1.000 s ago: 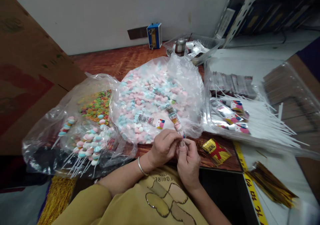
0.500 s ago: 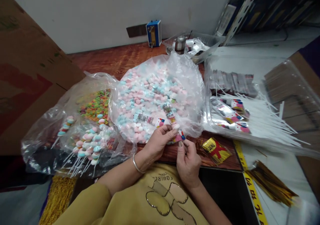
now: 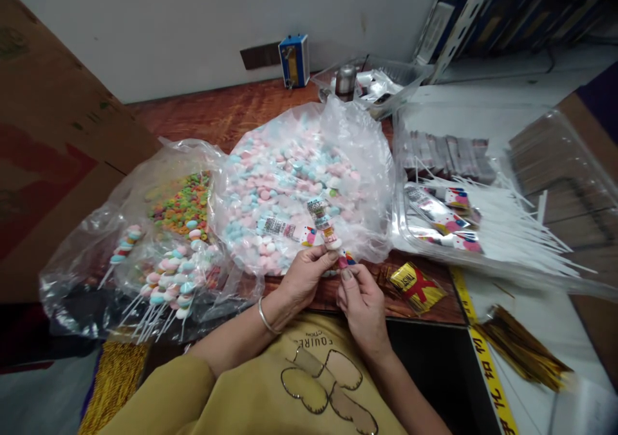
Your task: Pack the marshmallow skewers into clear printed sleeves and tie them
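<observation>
My left hand point(image 3: 308, 273), with a bangle at the wrist, pinches a small printed candy packet point(image 3: 324, 224) that points up and away over the candy bag. Closed on the packet's near, gathered end is my right hand point(image 3: 360, 295). Behind both hands lies a large clear bag point(image 3: 364, 132) of pink, blue and white candies point(image 3: 263, 194). Another printed packet point(image 3: 284, 229) rests on that bag, left of the held one. What is inside the held packet's lower end is hidden by my fingers.
Candy sticks point(image 3: 174, 277) and a bag of coloured rings point(image 3: 181, 203) lie left. Right are a clear tray point(image 3: 403, 229) with white sticks point(image 3: 512, 222), a yellow twist-tie pack point(image 3: 418, 287) and gold strips point(image 3: 524, 348). A cardboard box point(image 3: 62, 139) stands far left.
The packet's near end looks more gathered between my hands. My right hand has shifted slightly up and its fingers have curled in more.
</observation>
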{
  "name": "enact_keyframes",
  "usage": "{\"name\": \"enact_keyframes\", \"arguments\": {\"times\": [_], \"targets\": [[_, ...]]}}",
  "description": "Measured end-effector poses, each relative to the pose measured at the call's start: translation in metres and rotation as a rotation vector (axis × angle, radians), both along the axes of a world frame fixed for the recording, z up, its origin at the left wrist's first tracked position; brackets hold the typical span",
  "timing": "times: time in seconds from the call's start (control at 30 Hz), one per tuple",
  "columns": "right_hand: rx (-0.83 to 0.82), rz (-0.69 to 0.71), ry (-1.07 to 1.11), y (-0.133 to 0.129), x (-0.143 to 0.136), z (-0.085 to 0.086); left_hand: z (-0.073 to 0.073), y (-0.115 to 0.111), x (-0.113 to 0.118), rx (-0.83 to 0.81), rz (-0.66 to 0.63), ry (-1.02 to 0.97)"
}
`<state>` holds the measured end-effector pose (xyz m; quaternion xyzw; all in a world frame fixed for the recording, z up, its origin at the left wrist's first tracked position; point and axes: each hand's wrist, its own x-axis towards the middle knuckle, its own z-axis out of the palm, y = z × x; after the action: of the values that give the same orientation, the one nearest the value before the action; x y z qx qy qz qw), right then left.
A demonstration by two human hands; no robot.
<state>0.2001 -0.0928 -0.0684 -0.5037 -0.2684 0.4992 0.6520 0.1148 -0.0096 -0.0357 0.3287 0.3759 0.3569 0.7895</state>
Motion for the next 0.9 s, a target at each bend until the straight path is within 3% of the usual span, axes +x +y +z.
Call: {"name": "enact_keyframes", "arguments": {"times": [0.17, 0.33, 0.43, 0.5, 0.6, 0.67, 0.77, 0.9], "targets": [[-0.052, 0.047, 0.063, 0.002, -0.003, 0.004, -0.011, -0.001, 0.002, 0.016, 0.05, 0.021], [-0.012, -0.217, -0.326, 0.003, -0.002, 0.004, -0.014, -0.004, 0.005, 0.129, 0.072, 0.132], [-0.015, -0.372, -0.562, 0.005, 0.003, 0.002, -0.009, -0.008, 0.003, 0.319, 0.052, 0.274], [-0.025, -0.376, -0.561, 0.006, 0.005, 0.002, -0.006, -0.01, 0.001, 0.447, 0.058, 0.343], [-0.031, -0.196, -0.174, 0.008, 0.008, 0.005, -0.003, -0.011, -0.001, 0.549, 0.075, 0.359], [-0.026, -0.022, 0.166, 0.009, 0.011, 0.008, -0.002, -0.01, -0.004, 0.525, 0.042, 0.34], [-0.038, 0.226, 0.507, 0.007, 0.015, 0.014, -0.002, -0.005, -0.009, 0.328, -0.117, 0.239], [-0.107, 0.529, 0.73, 0.001, 0.015, 0.017, -0.005, 0.004, -0.02, 0.062, -0.417, 0.009]]}}
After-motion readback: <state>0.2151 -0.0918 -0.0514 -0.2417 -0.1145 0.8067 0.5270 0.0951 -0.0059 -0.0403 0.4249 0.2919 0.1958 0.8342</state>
